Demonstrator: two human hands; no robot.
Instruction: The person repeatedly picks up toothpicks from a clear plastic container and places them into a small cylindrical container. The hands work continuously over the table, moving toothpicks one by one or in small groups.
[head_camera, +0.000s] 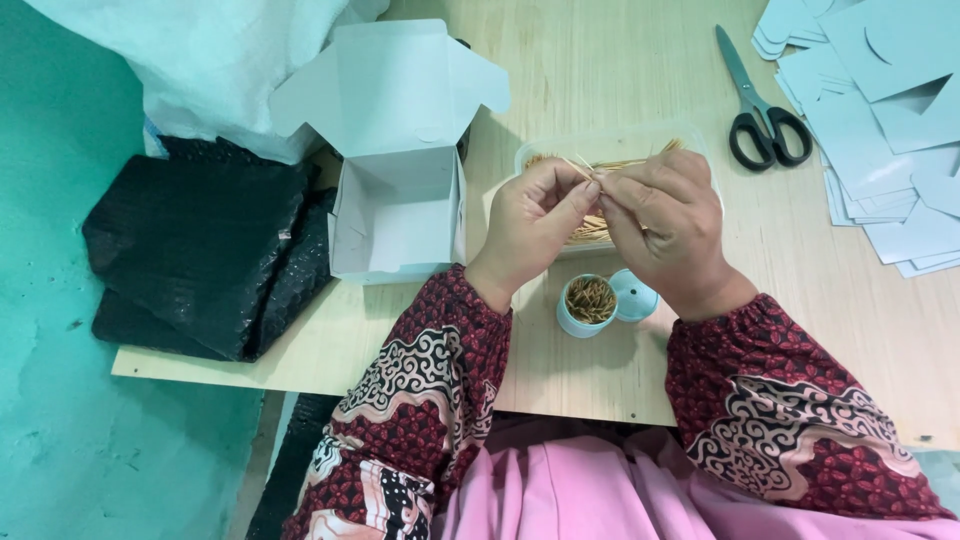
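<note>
My left hand (532, 222) and right hand (668, 222) meet above the clear tray (700, 150), both pinching a small bunch of toothpicks (585, 172) between fingertips. Below them, near the board's (560, 380) front edge, stands the little round tub (590, 304) filled with toothpicks, its lid (634, 294) touching it.

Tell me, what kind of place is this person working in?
Probably a small home or workshop packing spot. Both hands gather toothpicks over a clear tray, a small round pot is already filled, an open white box waits, and flat box blanks lie stacked by scissors.
</note>
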